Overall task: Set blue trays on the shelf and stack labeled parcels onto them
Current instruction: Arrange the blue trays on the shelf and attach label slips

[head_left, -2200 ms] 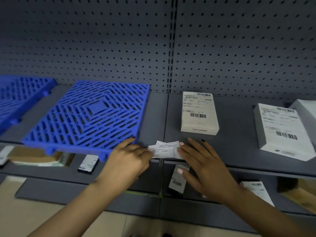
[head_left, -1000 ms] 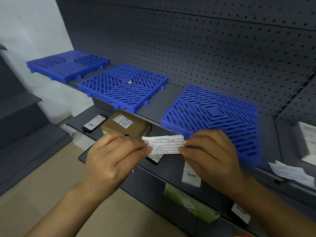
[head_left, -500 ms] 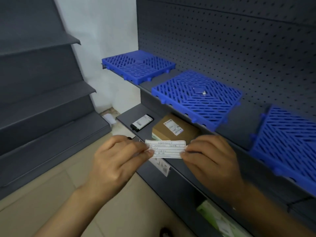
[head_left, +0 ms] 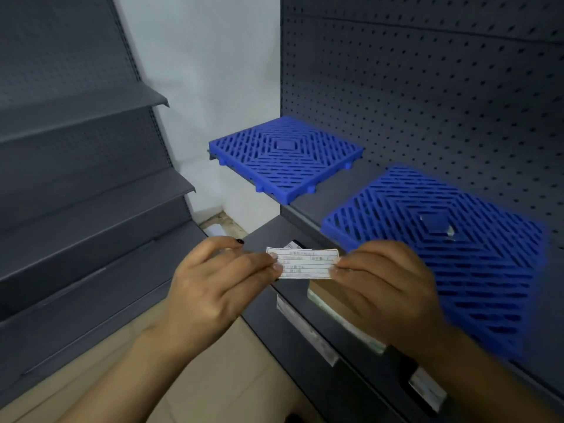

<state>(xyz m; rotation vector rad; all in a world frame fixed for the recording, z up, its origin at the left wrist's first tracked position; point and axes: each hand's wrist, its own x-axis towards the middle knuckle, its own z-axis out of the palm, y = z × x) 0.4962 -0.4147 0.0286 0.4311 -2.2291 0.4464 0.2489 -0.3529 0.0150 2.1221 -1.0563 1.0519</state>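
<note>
Paper label (head_left: 303, 263): pinched at each end by left hand (head_left: 213, 285) and right hand (head_left: 384, 288). Two blue trays (head_left: 285, 157) (head_left: 457, 270) on grey shelf (head_left: 363, 184) beyond right hand; brown parcel (head_left: 323, 293) beneath it.

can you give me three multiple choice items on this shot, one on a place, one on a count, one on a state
1. Where is the slip?
A. flat on a tray
B. between the two hands, in front of the shelf
C. on the floor

2. How many blue trays show?
A. two
B. four
C. one

3. How does the left hand stand?
A. flat on the shelf
B. hanging idle
C. pinching the slip's end

Key: 1 B, the left hand and right hand each hold an end, clear of the shelf. 2 A, the far tray and the near tray are the only ones in view. 3 C, its fingertips close on the slip's left edge.
</note>
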